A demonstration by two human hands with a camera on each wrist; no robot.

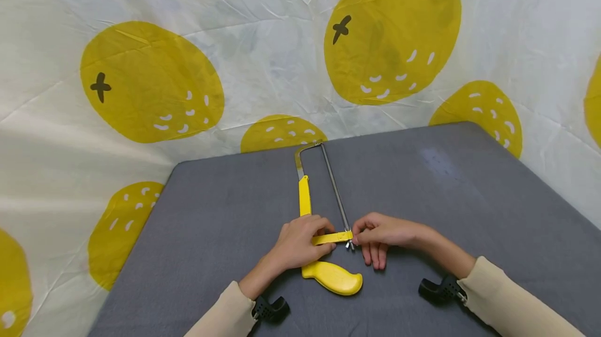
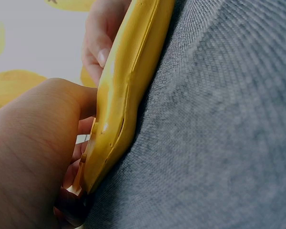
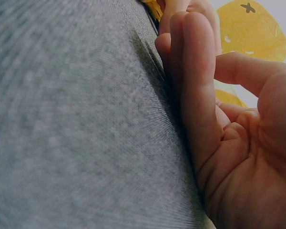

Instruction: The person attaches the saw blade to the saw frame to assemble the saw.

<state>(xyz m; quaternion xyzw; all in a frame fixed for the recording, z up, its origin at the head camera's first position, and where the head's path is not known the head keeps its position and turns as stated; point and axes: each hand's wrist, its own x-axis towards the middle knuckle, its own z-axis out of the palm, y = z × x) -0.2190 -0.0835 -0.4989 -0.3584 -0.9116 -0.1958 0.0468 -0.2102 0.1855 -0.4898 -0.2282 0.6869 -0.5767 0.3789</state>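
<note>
A hacksaw (image 1: 305,196) with a yellow frame and yellow handle (image 1: 332,278) lies flat on the grey table, its thin blade (image 1: 334,183) along the right side. My left hand (image 1: 300,240) grips the frame above the handle, thumb and fingers around the yellow front arm (image 1: 331,238). At that arm's right end, by the metal wing nut (image 1: 350,246), my right hand (image 1: 382,235) pinches with thumb and index finger; its other fingers extend downward. In the left wrist view the handle (image 2: 128,76) covers part of the fingers. The right wrist view hides the pinch behind the fingers (image 3: 198,71).
The grey cloth-covered table (image 1: 225,206) reaches back to a white curtain (image 1: 263,55) printed with yellow fruit. The saw's far end lies close to the table's back edge. Black wrist devices (image 1: 272,310) sit at both sleeve cuffs.
</note>
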